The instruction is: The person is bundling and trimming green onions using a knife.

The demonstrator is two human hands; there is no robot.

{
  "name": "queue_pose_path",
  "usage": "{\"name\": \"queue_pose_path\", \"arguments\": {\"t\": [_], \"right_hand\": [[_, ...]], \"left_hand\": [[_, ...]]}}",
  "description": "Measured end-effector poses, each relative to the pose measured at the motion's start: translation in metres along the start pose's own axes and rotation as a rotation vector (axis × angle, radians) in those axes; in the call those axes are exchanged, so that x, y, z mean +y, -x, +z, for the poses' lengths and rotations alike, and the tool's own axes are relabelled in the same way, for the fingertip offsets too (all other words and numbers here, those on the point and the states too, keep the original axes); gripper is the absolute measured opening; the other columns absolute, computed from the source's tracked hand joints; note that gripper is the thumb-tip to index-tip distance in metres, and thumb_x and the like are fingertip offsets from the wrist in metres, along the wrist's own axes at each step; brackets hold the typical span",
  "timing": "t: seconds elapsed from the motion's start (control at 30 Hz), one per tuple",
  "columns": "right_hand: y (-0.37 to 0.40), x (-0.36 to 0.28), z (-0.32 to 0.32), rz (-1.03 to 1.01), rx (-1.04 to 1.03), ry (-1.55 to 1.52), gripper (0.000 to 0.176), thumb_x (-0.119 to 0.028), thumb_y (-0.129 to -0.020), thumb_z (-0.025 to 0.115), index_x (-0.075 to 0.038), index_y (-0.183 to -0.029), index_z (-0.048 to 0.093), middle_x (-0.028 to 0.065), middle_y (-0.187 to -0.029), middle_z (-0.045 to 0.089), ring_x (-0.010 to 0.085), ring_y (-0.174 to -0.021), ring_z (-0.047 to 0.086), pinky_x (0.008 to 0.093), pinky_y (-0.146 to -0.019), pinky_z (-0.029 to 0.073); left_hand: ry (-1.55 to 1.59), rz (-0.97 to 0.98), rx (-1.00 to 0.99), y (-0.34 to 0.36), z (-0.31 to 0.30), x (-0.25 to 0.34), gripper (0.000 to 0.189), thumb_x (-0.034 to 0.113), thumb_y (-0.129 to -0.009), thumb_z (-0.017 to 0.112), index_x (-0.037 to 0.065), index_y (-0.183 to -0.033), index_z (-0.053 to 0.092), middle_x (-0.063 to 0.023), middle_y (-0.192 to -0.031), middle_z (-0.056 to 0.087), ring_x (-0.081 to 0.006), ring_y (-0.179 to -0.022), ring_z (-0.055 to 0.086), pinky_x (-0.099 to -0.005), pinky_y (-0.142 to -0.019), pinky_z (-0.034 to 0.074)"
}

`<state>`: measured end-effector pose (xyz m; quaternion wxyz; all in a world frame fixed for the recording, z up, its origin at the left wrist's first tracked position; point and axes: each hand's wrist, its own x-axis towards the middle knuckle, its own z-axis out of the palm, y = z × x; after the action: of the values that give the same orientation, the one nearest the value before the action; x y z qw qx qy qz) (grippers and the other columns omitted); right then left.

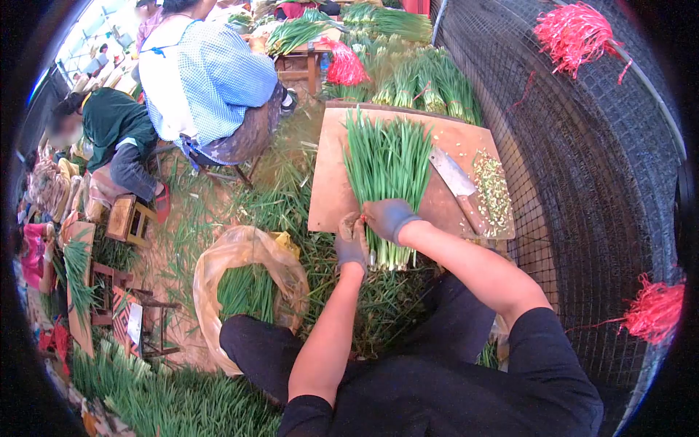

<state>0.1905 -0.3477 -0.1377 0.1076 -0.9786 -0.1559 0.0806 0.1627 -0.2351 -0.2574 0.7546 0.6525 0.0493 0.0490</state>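
Note:
A bunch of garlic chives (389, 156) lies on a wooden board (331, 167) in front of me, its pale cut ends hanging over the near edge. My left hand (352, 242), in a grey glove, is at the left side of the bunch. Across the top of the stalks lies my gloved right hand (393, 218). The fingertips of both hands pinch together at a small bit of red tie (364, 217). A cleaver (455, 175) rests right of the bunch, beside a pile of chopped pale stalk bits (491, 191).
An open plastic bag (211, 284) holding chives stands left of my knees. Tied bunches (429, 84) lie beyond the board. Black netting (582, 167) with red string bundles (575, 36) rises at right. Two people (211, 80) sit on stools at left. Loose leaves cover the ground.

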Motion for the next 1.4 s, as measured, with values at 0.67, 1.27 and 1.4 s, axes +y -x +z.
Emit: {"name": "queue_pose_path", "arguments": {"t": [0.67,1.27,1.4], "right_hand": [[-0.003,0.011,0.006,-0.043,-0.021,-0.034,0.018,-0.023,-0.091,0.054,-0.009,-0.094,0.064,0.0195,-0.088,0.068,0.0393,-0.085,0.067,0.0488,-0.076,0.052],[0.025,0.022,0.017,0.087,0.284,-0.126,0.039,-0.030,-0.082,0.064,-0.008,-0.113,0.056,0.0148,-0.082,0.069,0.0377,-0.076,0.068,0.0470,-0.067,0.054],[0.035,0.026,0.022,0.082,0.504,-0.227,0.033,-0.027,-0.085,0.061,-0.008,-0.112,0.058,0.0176,-0.096,0.065,0.0382,-0.085,0.066,0.0458,-0.074,0.053]], "left_hand": [[0.075,0.007,-0.054,-0.007,-0.004,0.011,0.013,0.006,-0.091,0.065,0.002,-0.104,0.065,-0.0057,-0.100,0.068,-0.0114,-0.094,0.061,-0.0254,-0.088,0.047],[-1.196,0.483,-0.259,-0.024,0.022,0.100,0.026,0.027,-0.072,0.071,0.007,-0.083,0.059,-0.0144,-0.082,0.063,-0.0360,-0.083,0.061,-0.0471,-0.074,0.047],[-1.084,0.287,-0.182,-0.018,0.026,0.099,0.024,0.026,-0.073,0.071,0.006,-0.075,0.057,-0.0149,-0.084,0.063,-0.0366,-0.085,0.060,-0.0476,-0.078,0.045]]}}
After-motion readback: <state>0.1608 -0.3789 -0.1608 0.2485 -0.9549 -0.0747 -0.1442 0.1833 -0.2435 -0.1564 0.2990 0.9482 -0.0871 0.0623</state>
